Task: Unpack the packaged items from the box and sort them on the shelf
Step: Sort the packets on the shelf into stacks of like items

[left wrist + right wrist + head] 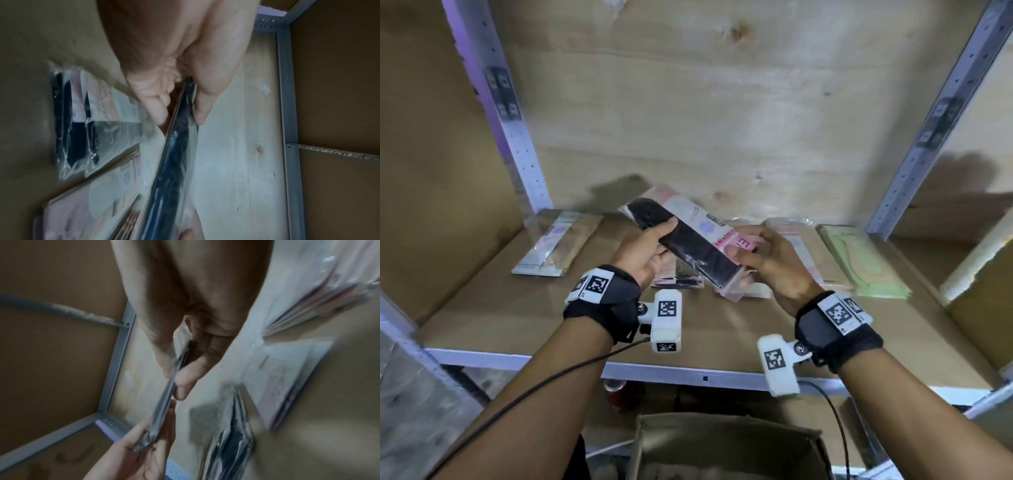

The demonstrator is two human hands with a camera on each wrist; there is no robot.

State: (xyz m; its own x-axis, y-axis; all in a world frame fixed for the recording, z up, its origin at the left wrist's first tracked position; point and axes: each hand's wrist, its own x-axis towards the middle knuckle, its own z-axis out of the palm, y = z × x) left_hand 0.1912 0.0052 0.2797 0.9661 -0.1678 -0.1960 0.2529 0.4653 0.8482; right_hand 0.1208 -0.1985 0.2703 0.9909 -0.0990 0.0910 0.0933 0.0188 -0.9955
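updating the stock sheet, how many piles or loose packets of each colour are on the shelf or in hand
tan packet: 1
black pile: 1
pink pile: 1
green pile: 1
held black packet, in left hand and right hand: 1
total: 5; packets inside piles uncountable

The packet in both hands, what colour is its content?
Black, with a pink card insert; packet shows best in the head view.

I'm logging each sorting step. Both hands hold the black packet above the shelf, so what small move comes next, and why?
Probably lower the black packet onto the similar black packets lying beneath it. Left hand and right hand both grip it, held off the shelf.
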